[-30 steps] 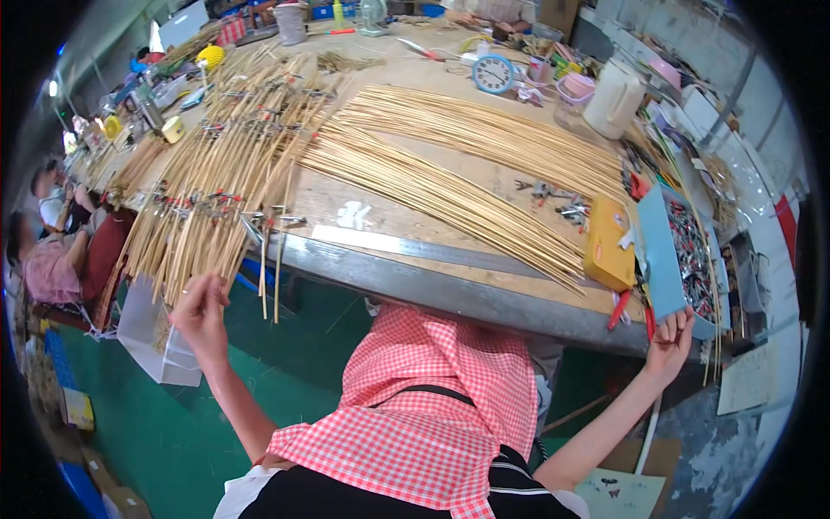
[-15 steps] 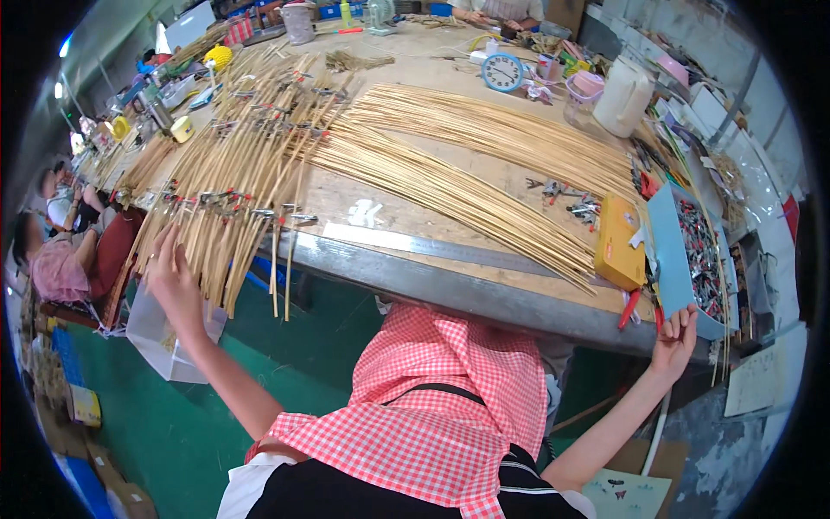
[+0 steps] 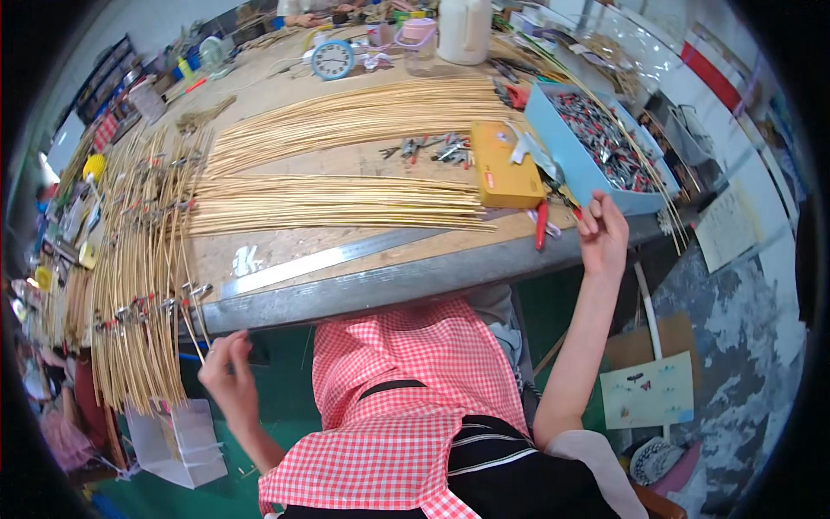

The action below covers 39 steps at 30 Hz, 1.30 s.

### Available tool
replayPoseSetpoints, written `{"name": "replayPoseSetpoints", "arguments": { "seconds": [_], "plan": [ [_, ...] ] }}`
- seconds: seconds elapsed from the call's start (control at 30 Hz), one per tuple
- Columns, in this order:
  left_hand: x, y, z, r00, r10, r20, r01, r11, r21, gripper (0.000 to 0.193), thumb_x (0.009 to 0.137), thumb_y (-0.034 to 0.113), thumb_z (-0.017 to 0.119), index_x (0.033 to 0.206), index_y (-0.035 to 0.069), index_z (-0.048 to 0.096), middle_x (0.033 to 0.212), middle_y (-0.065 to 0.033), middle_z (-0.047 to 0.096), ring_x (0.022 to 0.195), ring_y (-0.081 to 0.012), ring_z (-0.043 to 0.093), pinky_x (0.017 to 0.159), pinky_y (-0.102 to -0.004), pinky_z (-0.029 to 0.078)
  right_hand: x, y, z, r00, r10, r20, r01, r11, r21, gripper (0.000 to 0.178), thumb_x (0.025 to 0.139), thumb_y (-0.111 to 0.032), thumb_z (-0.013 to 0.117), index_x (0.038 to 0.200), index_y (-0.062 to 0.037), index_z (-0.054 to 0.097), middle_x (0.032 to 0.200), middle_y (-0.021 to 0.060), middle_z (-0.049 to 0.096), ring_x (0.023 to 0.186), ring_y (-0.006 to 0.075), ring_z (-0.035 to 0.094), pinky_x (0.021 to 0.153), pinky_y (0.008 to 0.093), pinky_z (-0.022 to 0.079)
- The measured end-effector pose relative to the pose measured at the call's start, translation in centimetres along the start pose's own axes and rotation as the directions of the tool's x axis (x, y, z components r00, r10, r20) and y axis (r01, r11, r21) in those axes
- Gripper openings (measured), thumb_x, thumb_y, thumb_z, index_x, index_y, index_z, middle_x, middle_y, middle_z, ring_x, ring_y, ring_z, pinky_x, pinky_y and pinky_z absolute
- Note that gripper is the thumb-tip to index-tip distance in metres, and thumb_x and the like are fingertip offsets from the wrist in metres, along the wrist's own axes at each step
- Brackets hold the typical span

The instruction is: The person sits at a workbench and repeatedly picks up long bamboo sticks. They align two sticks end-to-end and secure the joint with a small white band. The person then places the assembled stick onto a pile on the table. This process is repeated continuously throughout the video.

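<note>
My left hand (image 3: 228,370) is below the front table edge with its fingers curled. It is beside the lower ends of two thin bamboo strips (image 3: 192,322); whether it grips one is unclear. Those strips belong to a clamped row of bamboo strips (image 3: 138,355) overhanging the edge, held by small metal clips with red tips (image 3: 130,310). My right hand (image 3: 603,229) is raised at the near corner of a light blue box (image 3: 571,156) filled with clips (image 3: 605,143). Its fingers are bent together, and anything between them is hidden. A red tool handle (image 3: 542,227) lies just left of it.
Two bundles of loose bamboo strips (image 3: 346,203) lie across the table (image 3: 294,164). A steel ruler (image 3: 320,265) runs along the front edge. Near the blue box are a yellow box (image 3: 506,169) and loose clips (image 3: 432,149). Behind stand a clock (image 3: 333,60) and white jug (image 3: 465,33).
My view has swung to the right. My left hand has come away from the middle of the clamped strips toward their right-hand ends, its fingers now curled. My right hand stays by the blue box's corner.
</note>
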<state>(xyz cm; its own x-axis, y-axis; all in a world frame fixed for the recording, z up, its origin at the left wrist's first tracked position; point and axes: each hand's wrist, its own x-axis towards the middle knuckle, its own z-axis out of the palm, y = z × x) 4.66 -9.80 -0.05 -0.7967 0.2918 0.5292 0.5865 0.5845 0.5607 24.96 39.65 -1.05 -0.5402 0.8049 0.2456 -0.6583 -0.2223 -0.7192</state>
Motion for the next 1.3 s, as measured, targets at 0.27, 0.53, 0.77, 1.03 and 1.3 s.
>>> {"name": "replayPoseSetpoints", "arguments": {
  "seconds": [0.27, 0.53, 0.77, 1.03, 1.3],
  "plan": [
    [-0.8, -1.8, 9.3, 0.985, 0.117, 0.126, -0.151, 0.938, 0.311, 0.062, 0.092, 0.031, 0.052, 0.143, 0.004, 0.031, 0.149, -0.0110, 0.030, 0.142, -0.0317, 0.018, 0.114, -0.0488, 0.009, 0.4, 3.6, 6.5, 0.999, -0.035, 0.025, 0.043, 0.809, -0.587, 0.024, 0.097, -0.017, 0.054, 0.098, 0.0031, 0.066, 0.069, -0.0012, 0.054, 0.057, 0.0067, 0.049, 0.052, 0.0222, 0.042],
    [-0.7, -1.6, 8.8, 0.986, 0.065, 0.155, -0.107, 0.954, 0.280, 0.071, 0.087, 0.028, 0.055, 0.146, 0.004, 0.023, 0.152, -0.0096, 0.026, 0.143, -0.0299, 0.015, 0.114, -0.0509, 0.005, 11.5, 14.6, 14.3, 0.833, 0.040, 0.551, 0.551, 0.024, -0.834, 0.015, 0.083, -0.006, 0.056, 0.089, 0.0030, 0.067, 0.087, 0.0213, 0.066, 0.081, 0.0361, 0.065, 0.072, 0.0404, 0.052],
    [-0.7, -1.5, 8.7, 0.983, 0.041, 0.178, -0.090, 0.956, 0.278, 0.070, 0.085, 0.025, 0.057, 0.145, 0.005, 0.027, 0.151, -0.0093, 0.027, 0.141, -0.0293, 0.019, 0.113, -0.0505, 0.007, 17.4, 20.0, 14.4, 0.703, 0.305, 0.642, 0.705, -0.417, -0.574, 0.013, 0.076, -0.003, 0.056, 0.083, 0.0019, 0.067, 0.091, 0.0214, 0.063, 0.089, 0.0383, 0.062, 0.076, 0.0446, 0.051],
    [-0.7, -1.5, 8.5, 0.984, 0.047, 0.172, -0.087, 0.968, 0.235, 0.068, 0.084, 0.028, 0.058, 0.143, 0.005, 0.031, 0.149, -0.0093, 0.031, 0.139, -0.0300, 0.024, 0.113, -0.0507, 0.008, 17.9, 20.8, 13.6, 0.649, 0.270, 0.711, 0.732, -0.476, -0.487, 0.013, 0.074, 0.000, 0.056, 0.081, 0.0017, 0.067, 0.092, 0.0226, 0.063, 0.088, 0.0378, 0.062, 0.075, 0.0450, 0.052],
    [-0.6, -1.4, 7.9, 0.986, 0.052, 0.157, -0.087, 0.971, 0.222, 0.066, 0.084, 0.029, 0.060, 0.140, 0.004, 0.035, 0.147, -0.0088, 0.034, 0.135, -0.0299, 0.028, 0.111, -0.0499, 0.013, 18.4, 19.8, 15.5, 0.645, 0.341, 0.684, 0.743, -0.492, -0.454, 0.011, 0.072, 0.003, 0.056, 0.077, 0.0030, 0.065, 0.084, 0.0235, 0.064, 0.086, 0.0392, 0.062, 0.075, 0.0458, 0.051]
  ]
}}
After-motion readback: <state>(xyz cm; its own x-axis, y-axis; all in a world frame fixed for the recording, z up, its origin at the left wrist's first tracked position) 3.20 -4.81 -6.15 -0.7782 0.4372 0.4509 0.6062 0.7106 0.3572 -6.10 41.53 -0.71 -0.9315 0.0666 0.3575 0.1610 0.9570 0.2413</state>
